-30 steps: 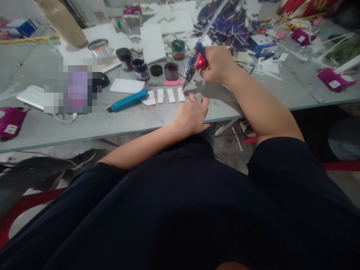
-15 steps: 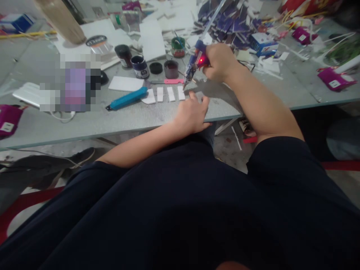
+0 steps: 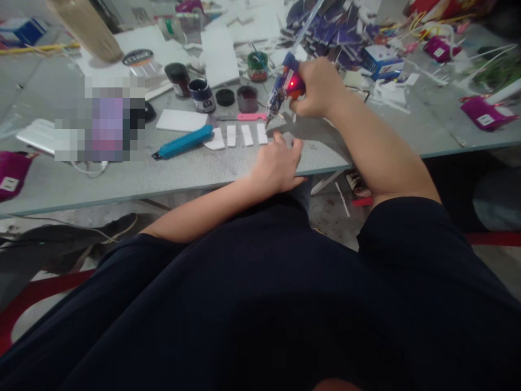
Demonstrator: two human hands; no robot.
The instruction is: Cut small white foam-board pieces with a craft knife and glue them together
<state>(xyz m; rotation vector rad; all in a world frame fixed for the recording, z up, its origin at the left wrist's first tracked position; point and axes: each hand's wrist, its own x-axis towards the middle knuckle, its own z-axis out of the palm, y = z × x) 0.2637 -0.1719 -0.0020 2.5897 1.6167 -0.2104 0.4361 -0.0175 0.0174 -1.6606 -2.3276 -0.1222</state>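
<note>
As the person in the dark shirt point(image 3: 260, 271) leans in, the table's point(image 3: 179, 174) front edge runs just beyond their lap. The left hand point(image 3: 279, 160) lies palm down over that edge, fingers apart, its fingertips beside the rightmost of four white pieces point(image 3: 262, 134); I can't tell whether they touch it. A band of grey tabletop shows between the blue cutter point(image 3: 183, 142), left of the row, and the edge.

On the left, a purple object point(image 3: 13, 169) wears a white label with marks resembling "11"; another point(image 3: 486, 115), far right, has a similar label, less certain. The right hand point(image 3: 319, 87) is clenched round a glue gun point(image 3: 277, 96), red light glowing, its nozzle at that rightmost piece's upper right corner. Grey surface also opens right of the forearm.

Behind stand jars, the dark blue one's point(image 3: 202, 96) label too blurred to read; farther back are a blue-and-white box point(image 3: 382, 62), its print illegible, and heaped purple scraps point(image 3: 334, 32).
</note>
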